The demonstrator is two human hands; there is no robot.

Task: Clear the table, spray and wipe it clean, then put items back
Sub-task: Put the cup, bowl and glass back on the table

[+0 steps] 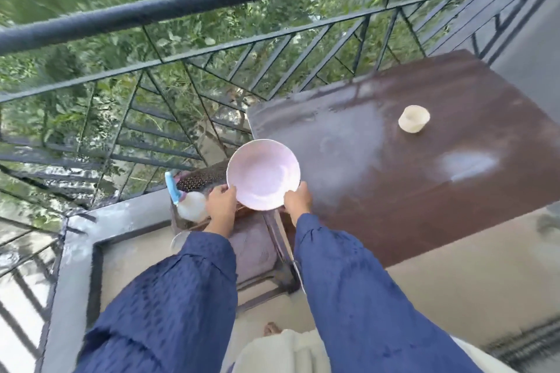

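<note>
Head view: one pink bowl [263,174] is held at the brown desk's [409,191] left edge. The left hand [222,201] grips its near-left rim, the right hand [298,200] its near-right rim. One cream cup [414,119] stands on the desk, well apart from the bowl, and one spray bottle [189,203] is just beside the left hand.

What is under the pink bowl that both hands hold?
Below the pink bowl, held by the left hand and right hand, a dark dotted cloth shows beside a spray bottle. The bowl covers the rest of the cloth and part of the table edge.
</note>
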